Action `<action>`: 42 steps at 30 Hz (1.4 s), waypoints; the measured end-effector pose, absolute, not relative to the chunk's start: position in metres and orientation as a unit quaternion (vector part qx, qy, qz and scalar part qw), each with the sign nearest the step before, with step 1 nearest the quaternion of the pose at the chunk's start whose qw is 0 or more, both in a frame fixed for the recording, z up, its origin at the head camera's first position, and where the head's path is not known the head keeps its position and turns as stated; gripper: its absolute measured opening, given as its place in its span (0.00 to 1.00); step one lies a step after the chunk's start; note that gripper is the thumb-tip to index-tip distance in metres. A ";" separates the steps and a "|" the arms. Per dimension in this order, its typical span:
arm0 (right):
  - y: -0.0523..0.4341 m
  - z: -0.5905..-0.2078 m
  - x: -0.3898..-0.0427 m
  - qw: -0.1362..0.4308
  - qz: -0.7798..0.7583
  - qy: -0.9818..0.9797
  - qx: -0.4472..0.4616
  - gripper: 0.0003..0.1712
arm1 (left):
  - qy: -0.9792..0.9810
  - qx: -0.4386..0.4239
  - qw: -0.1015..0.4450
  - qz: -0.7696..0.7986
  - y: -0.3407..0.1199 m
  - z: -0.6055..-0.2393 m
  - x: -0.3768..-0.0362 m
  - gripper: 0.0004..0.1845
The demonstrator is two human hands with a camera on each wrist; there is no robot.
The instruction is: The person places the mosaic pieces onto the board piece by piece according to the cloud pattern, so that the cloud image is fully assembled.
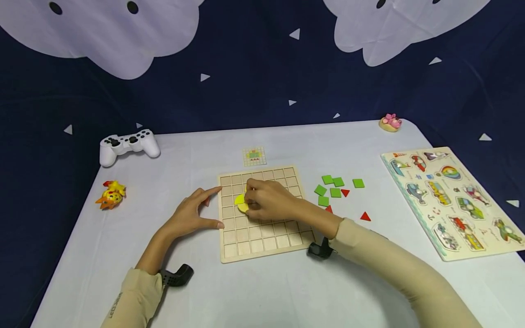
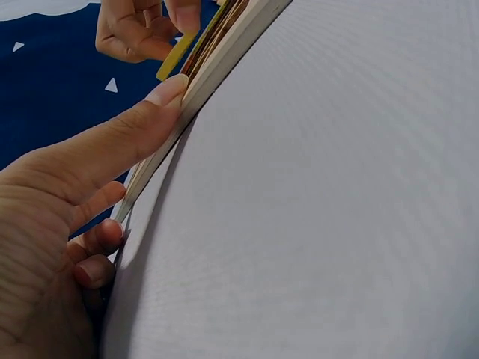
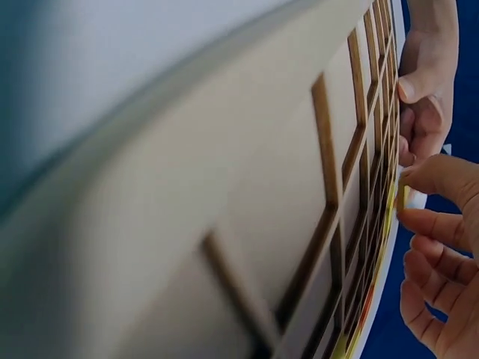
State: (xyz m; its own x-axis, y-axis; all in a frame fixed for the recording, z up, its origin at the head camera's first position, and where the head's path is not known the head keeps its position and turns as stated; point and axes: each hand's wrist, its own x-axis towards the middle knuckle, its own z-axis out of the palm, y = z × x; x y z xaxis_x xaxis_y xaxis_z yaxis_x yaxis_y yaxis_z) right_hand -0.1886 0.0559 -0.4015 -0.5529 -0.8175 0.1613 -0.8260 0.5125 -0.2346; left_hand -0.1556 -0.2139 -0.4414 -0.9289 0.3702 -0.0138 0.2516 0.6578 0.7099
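Note:
On the table lies a square wooden grid board (image 1: pixel 238 249) with a raised rim. The right hand (image 1: pixel 268 200) is over the board's upper left middle and pinches a thin yellow piece (image 3: pixel 402 197) between thumb and finger. Rounded yellow pieces (image 1: pixel 239 200) show on the grid at its fingertips, partly hidden by the hand. Against the board's left edge rest the thumb and index finger of the left hand (image 1: pixel 186 215), spread apart. In the left wrist view its thumb (image 2: pixel 146 116) touches the rim, close below the yellow piece (image 2: pixel 174 60).
Several green squares (image 1: pixel 335 192) and red triangles (image 1: pixel 365 216) lie right of the board. A small pattern card (image 1: pixel 254 156) is behind it. Farther right is a picture puzzle board (image 1: pixel 447 200). A white game controller (image 1: pixel 129 146), a yellow-orange figure (image 1: pixel 111 195) and a pink figure (image 1: pixel 390 123) stand near the edges.

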 end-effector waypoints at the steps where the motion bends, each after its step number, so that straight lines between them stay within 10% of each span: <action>1: 0.054 -0.402 -0.188 0.014 0.135 -0.871 0.473 0.10 | 0.907 0.172 0.078 0.375 -0.214 -0.441 -0.156 0.53; 42: 0.089 -0.395 -0.174 0.035 0.182 -0.919 0.347 0.14 | 0.911 0.165 0.075 0.371 -0.213 -0.444 -0.155 0.53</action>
